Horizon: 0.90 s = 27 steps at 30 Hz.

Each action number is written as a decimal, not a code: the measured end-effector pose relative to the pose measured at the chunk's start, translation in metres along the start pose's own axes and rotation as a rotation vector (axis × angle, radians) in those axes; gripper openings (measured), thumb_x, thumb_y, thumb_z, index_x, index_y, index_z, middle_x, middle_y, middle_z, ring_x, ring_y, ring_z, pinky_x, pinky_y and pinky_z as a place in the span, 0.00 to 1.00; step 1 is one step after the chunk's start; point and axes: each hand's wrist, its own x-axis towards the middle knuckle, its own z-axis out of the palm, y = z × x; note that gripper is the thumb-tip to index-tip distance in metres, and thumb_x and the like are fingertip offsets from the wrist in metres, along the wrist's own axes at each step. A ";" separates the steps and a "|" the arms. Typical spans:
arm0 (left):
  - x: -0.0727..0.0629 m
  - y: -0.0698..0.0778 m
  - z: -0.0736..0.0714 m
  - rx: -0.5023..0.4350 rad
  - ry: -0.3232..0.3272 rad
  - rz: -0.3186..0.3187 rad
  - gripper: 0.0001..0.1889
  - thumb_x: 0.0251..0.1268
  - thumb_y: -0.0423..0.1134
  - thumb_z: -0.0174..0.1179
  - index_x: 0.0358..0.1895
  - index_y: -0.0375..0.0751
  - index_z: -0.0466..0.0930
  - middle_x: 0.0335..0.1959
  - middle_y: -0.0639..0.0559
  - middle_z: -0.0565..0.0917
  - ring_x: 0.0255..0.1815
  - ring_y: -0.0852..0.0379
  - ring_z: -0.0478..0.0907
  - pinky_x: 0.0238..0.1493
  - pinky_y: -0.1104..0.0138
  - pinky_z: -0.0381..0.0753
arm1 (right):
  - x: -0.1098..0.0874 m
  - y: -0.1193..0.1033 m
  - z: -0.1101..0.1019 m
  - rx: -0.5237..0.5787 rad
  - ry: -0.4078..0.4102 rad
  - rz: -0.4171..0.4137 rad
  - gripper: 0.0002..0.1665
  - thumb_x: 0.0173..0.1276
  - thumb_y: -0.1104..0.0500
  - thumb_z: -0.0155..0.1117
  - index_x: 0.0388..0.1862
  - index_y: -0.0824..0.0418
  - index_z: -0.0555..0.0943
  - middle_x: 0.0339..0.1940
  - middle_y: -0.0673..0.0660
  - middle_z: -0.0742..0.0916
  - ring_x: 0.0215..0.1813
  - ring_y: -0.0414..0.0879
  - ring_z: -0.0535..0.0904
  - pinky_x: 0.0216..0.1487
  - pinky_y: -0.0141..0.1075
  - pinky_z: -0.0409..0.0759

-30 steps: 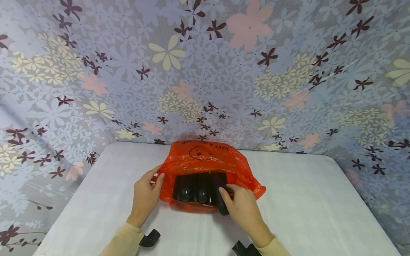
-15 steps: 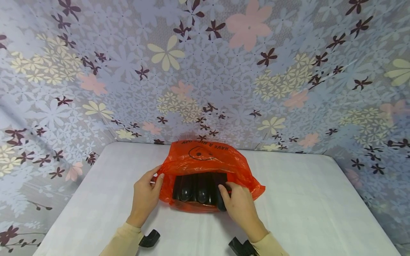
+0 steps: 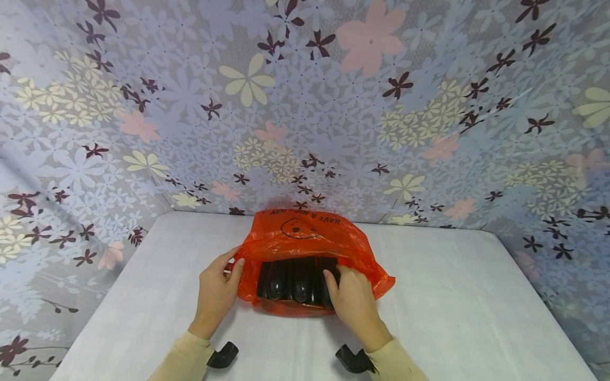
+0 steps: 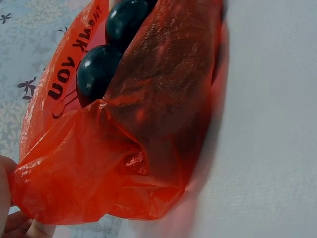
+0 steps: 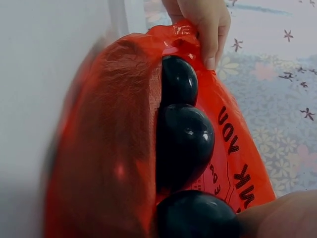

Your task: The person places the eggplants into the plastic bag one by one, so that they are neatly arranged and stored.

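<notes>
An orange-red plastic bag (image 3: pixel 310 233) with black print lies on the white table, its mouth facing me. Inside it several glossy, dark, long eggplants (image 3: pixel 302 283) lie side by side, rounded ends toward me; their far ends are hidden. My left hand (image 3: pixel 218 291) pinches the bag's left edge between thumb and fingers, and in the right wrist view this left hand (image 5: pixel 205 22) appears at the top. At the bag's right side my right hand (image 3: pixel 355 299) grips the rightmost eggplant (image 3: pixel 328 293), thumb on top. Its other fingers are mostly hidden inside the mouth.
A white-covered table (image 3: pixel 457 296) extends on both sides of the bag. Behind it hangs a flower-patterned cloth (image 3: pixel 305 106). Black wrist-worn devices, one on the left (image 3: pixel 223 355) and one on the right (image 3: pixel 353 360), sit by my sleeves.
My right hand has pushed the rightmost eggplant deeper into the bag, so less of it sticks out toward me. The left hand has stayed in place on the bag.
</notes>
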 end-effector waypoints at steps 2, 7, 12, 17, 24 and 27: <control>0.000 0.000 0.000 0.001 -0.003 -0.001 0.20 0.72 0.38 0.63 0.64 0.40 0.80 0.45 0.45 0.86 0.35 0.54 0.79 0.33 0.71 0.82 | 0.001 0.000 0.001 -0.007 0.000 0.001 0.22 0.72 0.53 0.66 0.48 0.74 0.83 0.42 0.68 0.88 0.43 0.62 0.86 0.46 0.54 0.85; 0.000 0.000 0.000 0.000 -0.002 0.001 0.19 0.71 0.38 0.63 0.64 0.40 0.80 0.45 0.45 0.86 0.35 0.54 0.79 0.33 0.71 0.83 | 0.004 0.000 0.005 -0.050 -0.006 0.001 0.22 0.71 0.53 0.67 0.47 0.74 0.83 0.41 0.68 0.88 0.41 0.62 0.87 0.44 0.53 0.85; 0.001 -0.001 0.001 0.002 0.006 0.014 0.19 0.71 0.37 0.63 0.63 0.40 0.80 0.44 0.45 0.86 0.34 0.54 0.79 0.33 0.71 0.83 | 0.006 -0.002 0.007 -0.091 0.004 -0.011 0.19 0.70 0.53 0.67 0.41 0.71 0.83 0.33 0.65 0.88 0.34 0.60 0.86 0.38 0.52 0.86; 0.000 0.000 0.000 0.006 0.003 0.017 0.19 0.71 0.37 0.63 0.63 0.40 0.80 0.45 0.45 0.86 0.34 0.54 0.79 0.33 0.71 0.83 | 0.005 -0.004 0.008 -0.105 0.003 -0.008 0.22 0.69 0.51 0.68 0.42 0.73 0.84 0.34 0.66 0.88 0.33 0.61 0.86 0.36 0.52 0.86; 0.000 0.001 -0.001 0.003 0.002 0.017 0.19 0.71 0.37 0.63 0.63 0.40 0.80 0.45 0.44 0.86 0.33 0.54 0.79 0.33 0.71 0.83 | 0.007 -0.005 0.008 -0.112 -0.035 0.027 0.24 0.68 0.49 0.69 0.43 0.72 0.84 0.31 0.64 0.88 0.31 0.59 0.86 0.35 0.50 0.86; 0.000 0.001 0.000 0.003 0.003 0.018 0.19 0.71 0.37 0.63 0.63 0.40 0.80 0.45 0.44 0.86 0.33 0.54 0.79 0.33 0.71 0.83 | 0.007 -0.005 0.007 -0.112 -0.047 0.039 0.25 0.69 0.48 0.69 0.44 0.72 0.85 0.32 0.64 0.88 0.32 0.59 0.86 0.36 0.51 0.86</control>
